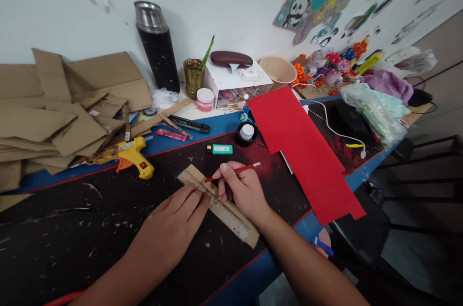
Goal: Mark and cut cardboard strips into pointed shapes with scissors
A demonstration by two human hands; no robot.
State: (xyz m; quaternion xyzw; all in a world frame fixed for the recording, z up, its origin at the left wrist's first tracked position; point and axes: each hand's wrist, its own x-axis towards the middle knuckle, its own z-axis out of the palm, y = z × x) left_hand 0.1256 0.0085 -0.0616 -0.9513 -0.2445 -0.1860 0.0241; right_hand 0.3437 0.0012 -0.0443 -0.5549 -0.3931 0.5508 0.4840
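Note:
A clear ruler (230, 221) lies lengthwise along a narrow cardboard strip (254, 241) on the dark mat. My left hand (171, 221) has its fingers together and bent over the ruler, pressing it onto the strip; the thumb is hidden. In my right hand (242, 190) is a red pencil (238, 169) with a white eraser end, gripped between thumb and fingers. Its tip points left and meets the ruler's edge, near the left fingertips. Just beyond the hands lies a teal and black lighter (220, 149).
A yellow hot glue gun (135, 156) rests to the left, before piled cardboard pieces (43, 123). Red corrugated sheet (300, 147) covers the right side, overhanging the table edge. Behind stand a black flask (157, 50), a white box (235, 79) and a small black bowl (247, 133).

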